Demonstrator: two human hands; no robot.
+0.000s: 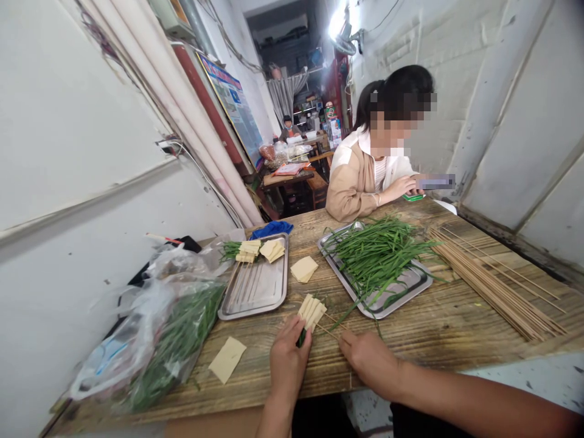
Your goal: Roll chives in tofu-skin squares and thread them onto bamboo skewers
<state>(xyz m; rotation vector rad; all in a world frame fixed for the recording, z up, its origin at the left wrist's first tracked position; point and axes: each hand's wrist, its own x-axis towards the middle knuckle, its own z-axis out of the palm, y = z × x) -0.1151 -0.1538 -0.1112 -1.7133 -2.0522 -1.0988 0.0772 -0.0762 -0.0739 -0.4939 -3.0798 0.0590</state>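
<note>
My left hand (pixel 288 353) is closed around a row of pale tofu-skin rolls (pixel 312 312) with green chives inside. Thin bamboo skewers (pixel 327 330) run from the rolls towards my right hand (pixel 370 360), whose fingers pinch their ends. Left of my left hand, a single tofu-skin sheet (pixel 227 359) lies flat on the wooden table (pixel 438 319). A small stack of sheets (pixel 303 269) sits just beyond the rolls. One metal tray (pixel 255 306) holds finished-looking skewered rolls (pixel 249 250) and more folded sheets (pixel 272 250). Chives (pixel 378 252) are heaped on a second metal tray (pixel 382 311).
A bundle of bamboo skewers (pixel 495 286) lies on the right. Plastic bags with greens (pixel 177 337) crowd the left edge by the wall. A blue cloth (pixel 272 229) is behind the left tray. Across the table a person (pixel 353 176) holds a phone; another person sits farther back.
</note>
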